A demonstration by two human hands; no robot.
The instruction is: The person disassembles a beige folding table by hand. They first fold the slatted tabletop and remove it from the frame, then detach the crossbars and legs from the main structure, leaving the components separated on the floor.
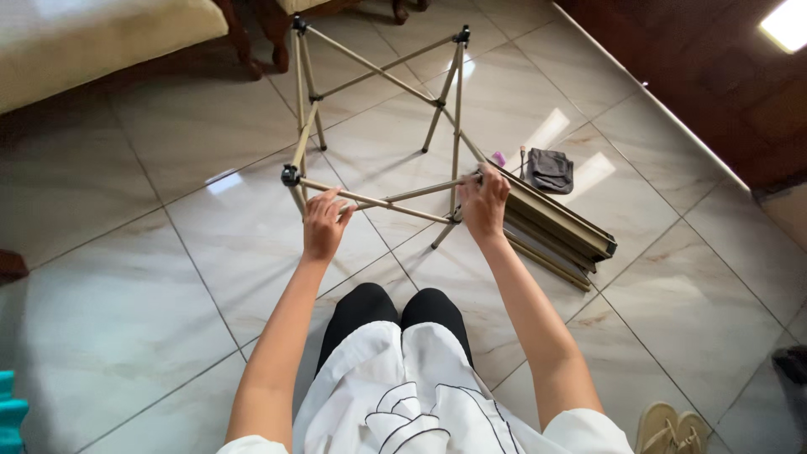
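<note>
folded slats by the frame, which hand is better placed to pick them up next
Right, probably. The right hand grips the frame at the corner right beside the folded slats, which lie on the floor on that side. The left hand holds the near rail, across the frame from them.

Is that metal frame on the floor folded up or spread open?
Spread open: the folding frame stands on splayed legs, crossbars forming X shapes, both hands gripping its near rail.
</note>
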